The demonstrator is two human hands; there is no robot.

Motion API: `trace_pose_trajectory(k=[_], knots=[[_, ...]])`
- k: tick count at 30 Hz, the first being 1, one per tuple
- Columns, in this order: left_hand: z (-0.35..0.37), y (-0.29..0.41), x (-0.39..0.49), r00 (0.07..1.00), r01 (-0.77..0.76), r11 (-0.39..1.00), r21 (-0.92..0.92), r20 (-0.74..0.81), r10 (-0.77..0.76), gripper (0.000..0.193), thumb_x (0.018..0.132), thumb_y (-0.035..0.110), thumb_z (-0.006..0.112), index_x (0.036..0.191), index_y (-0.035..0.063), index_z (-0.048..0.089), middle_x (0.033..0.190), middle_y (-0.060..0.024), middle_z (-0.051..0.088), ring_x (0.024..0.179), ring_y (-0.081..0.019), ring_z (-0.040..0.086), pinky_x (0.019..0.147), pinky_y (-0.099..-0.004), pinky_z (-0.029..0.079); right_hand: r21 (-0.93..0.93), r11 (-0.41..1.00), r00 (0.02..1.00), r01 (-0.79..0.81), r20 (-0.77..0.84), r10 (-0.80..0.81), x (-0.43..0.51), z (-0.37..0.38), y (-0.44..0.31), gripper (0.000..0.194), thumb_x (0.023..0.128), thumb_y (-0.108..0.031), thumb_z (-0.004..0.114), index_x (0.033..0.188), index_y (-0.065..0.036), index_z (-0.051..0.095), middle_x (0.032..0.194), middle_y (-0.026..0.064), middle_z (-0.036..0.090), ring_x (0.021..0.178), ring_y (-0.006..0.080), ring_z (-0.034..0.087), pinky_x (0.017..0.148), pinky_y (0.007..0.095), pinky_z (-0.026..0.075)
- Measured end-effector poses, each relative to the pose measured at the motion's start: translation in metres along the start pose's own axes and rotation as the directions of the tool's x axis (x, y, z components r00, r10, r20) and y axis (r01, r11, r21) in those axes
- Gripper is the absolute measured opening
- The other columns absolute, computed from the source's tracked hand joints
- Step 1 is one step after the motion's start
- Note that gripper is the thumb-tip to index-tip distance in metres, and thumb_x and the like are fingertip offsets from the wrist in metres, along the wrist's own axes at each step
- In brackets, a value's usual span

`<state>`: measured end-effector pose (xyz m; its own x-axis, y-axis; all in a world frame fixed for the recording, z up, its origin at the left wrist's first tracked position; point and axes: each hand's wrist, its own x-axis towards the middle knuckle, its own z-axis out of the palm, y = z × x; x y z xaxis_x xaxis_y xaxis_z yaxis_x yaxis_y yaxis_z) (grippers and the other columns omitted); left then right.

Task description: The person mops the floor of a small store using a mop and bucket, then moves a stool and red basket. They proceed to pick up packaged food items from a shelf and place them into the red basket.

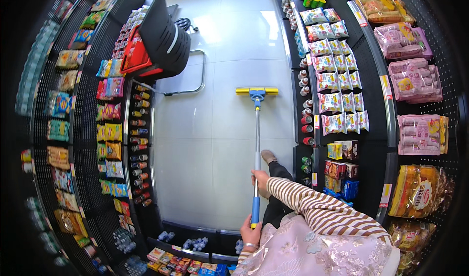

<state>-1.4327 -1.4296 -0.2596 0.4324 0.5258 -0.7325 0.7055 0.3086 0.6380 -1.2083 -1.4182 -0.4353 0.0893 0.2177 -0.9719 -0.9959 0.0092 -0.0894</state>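
Note:
A sponge mop stretches away from me over the pale tiled floor. Its yellow sponge head, joined by a blue bracket, lies across the tiles near the right-hand shelves. My left hand is closed around the bottom end of the blue grip, where the tip is yellow. Further up, my right hand wraps the grey section of the pole. A wristband shows on my left wrist. My right foot stands to the right of the pole.
Shelves of packaged snacks line the right side, with drink cans low down. On the left, bagged chips and cans fill more shelves. Black and red shopping baskets stand by a metal-framed stand. A low shelf crosses near me.

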Motion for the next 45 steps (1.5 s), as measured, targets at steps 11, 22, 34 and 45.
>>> trace_pose_trajectory(k=[11,22,34,45], knots=[[-0.07,-0.115,-0.148,0.997,-0.06,0.998,0.013,-0.04,0.061,0.06,0.071,0.009,0.083,0.125,-0.0012,0.059,0.099,-0.0087,0.071,0.087,-0.0126,0.063,0.078,-0.0281,0.052,-0.075,0.966,0.961,-0.247,-0.147,0.235,-0.056,-0.067,0.193,0.019,0.095,-0.019,0.056,0.082,-0.006,0.05,0.059,0.0061,0.047,0.05,0.0218,0.048,0.047,0.0412,0.044],[-0.029,-0.067,-0.11,0.997,0.077,0.978,0.191,0.005,-0.079,0.045,0.08,0.006,0.074,0.123,-0.0014,0.06,0.093,-0.0088,0.07,0.082,-0.0124,0.063,0.068,-0.0266,0.051,-0.054,0.975,0.972,-0.215,-0.112,0.209,-0.03,-0.087,0.136,0.022,0.095,-0.023,0.059,0.084,-0.006,0.049,0.062,0.0062,0.049,0.052,0.0213,0.05,0.049,0.0406,0.046],[0.059,-0.048,-0.013,0.97,0.208,0.946,-0.25,0.174,-0.167,0.048,0.079,0.009,0.075,0.123,-0.0031,0.06,0.107,-0.0096,0.068,0.095,-0.014,0.062,0.087,-0.0283,0.048,-0.085,0.965,0.968,-0.25,-0.037,0.247,0.012,-0.091,-0.02,0.018,0.094,-0.02,0.057,0.084,-0.008,0.05,0.063,0.0046,0.05,0.052,0.019,0.05,0.046,0.0374,0.043],[0.18,0.225,0.151,0.961,0.234,0.94,-0.249,0.208,-0.185,0.022,0.083,0.007,0.07,0.101,-0.0002,0.06,0.071,-0.0051,0.062,0.052,-0.0126,0.057,0.046,-0.0256,0.045,-0.023,0.975,0.974,0.222,0.056,-0.221,0.019,-0.019,-0.283,0.026,0.095,-0.028,0.058,0.091,-0.004,0.049,0.067,0.0059,0.054,0.056,0.0179,0.056,0.05,0.0325,0.05]])
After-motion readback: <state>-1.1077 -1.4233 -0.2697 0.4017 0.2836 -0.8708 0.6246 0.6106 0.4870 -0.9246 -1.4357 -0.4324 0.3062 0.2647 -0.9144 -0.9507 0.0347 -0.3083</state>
